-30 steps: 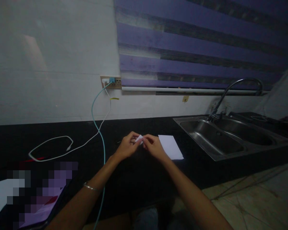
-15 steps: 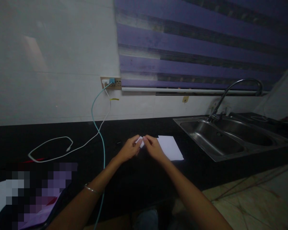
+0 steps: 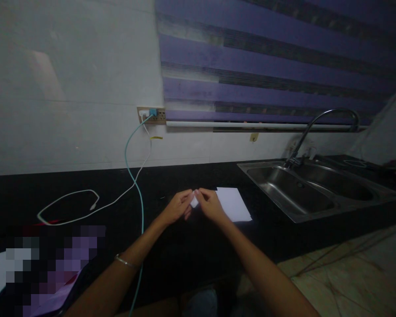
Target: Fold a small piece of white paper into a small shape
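My left hand [image 3: 177, 206] and my right hand [image 3: 210, 204] meet over the black countertop [image 3: 191, 246], fingers pinched together on a small folded piece of white paper [image 3: 194, 202]. Only a small corner of that paper shows between the fingertips. A flat white sheet of paper [image 3: 233, 204] lies on the counter just right of my right hand. My left wrist wears a thin metal bangle [image 3: 124, 261].
A double steel sink [image 3: 317, 189] with a curved tap [image 3: 326, 121] is set into the counter at right. A teal cable [image 3: 134, 176] and a white cable [image 3: 72, 207] run from a wall socket [image 3: 152, 114]. Blurred purple and white items [image 3: 36, 268] lie at the lower left.
My hands stay together on the small paper, with the fingers shifting slightly and the paper showing less between them. The view has drifted a little.
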### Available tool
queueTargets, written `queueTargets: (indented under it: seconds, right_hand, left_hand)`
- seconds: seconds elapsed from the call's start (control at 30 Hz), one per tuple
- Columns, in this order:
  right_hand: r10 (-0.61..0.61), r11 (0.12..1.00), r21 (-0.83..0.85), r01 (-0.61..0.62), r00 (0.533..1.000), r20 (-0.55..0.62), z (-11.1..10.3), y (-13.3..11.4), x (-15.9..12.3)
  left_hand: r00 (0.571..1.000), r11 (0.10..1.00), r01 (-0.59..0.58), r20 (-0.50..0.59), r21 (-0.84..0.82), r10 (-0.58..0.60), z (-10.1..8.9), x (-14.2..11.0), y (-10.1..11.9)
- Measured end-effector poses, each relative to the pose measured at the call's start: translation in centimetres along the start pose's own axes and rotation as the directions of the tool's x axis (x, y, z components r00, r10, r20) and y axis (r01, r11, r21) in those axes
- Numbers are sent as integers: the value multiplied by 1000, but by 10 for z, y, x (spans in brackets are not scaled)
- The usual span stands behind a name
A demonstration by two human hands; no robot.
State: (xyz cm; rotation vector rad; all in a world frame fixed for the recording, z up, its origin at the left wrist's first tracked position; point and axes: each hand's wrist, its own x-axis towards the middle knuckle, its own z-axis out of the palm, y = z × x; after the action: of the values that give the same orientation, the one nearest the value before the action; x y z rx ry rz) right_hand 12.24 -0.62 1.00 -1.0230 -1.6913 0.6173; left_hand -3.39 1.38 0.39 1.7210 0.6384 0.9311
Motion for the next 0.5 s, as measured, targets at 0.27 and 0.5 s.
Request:
queueTargets:
  seconds: [0.27, 0.5]
  right_hand:
    - [12, 999, 32, -12, 1000, -23, 2, 1, -1]
    - [72, 985, 161, -68, 997, -19, -3, 0, 2]
  left_hand:
    - [1000, 997, 4, 5, 72, -5, 1, -1, 3]
    - [995, 999, 27, 90, 43, -31, -1, -3, 11]
